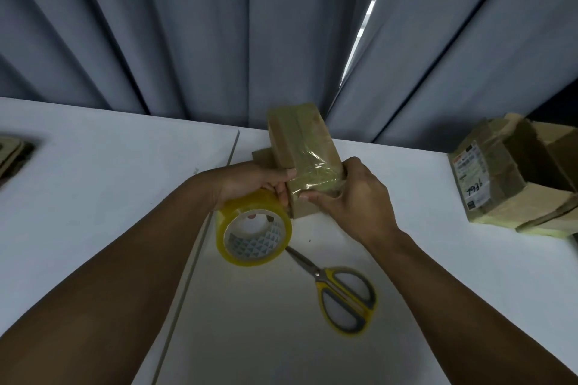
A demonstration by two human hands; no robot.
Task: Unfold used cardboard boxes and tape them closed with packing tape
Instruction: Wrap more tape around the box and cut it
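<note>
Your left hand (250, 180) curls its fingers through the tape roll (254, 230), thumb against the box (300, 141). Your right hand (356, 194) grips the box at its near end. Scissors (341, 291) lie between your forearms.

Box (300, 141) stood mid-table (93, 166), tape roll (254, 230) at its left, scissors (341, 294) in front, other boxes (513, 178) far rt.

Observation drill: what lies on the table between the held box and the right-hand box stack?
Nothing: bare white table separates held box and box stack, head view.
</note>
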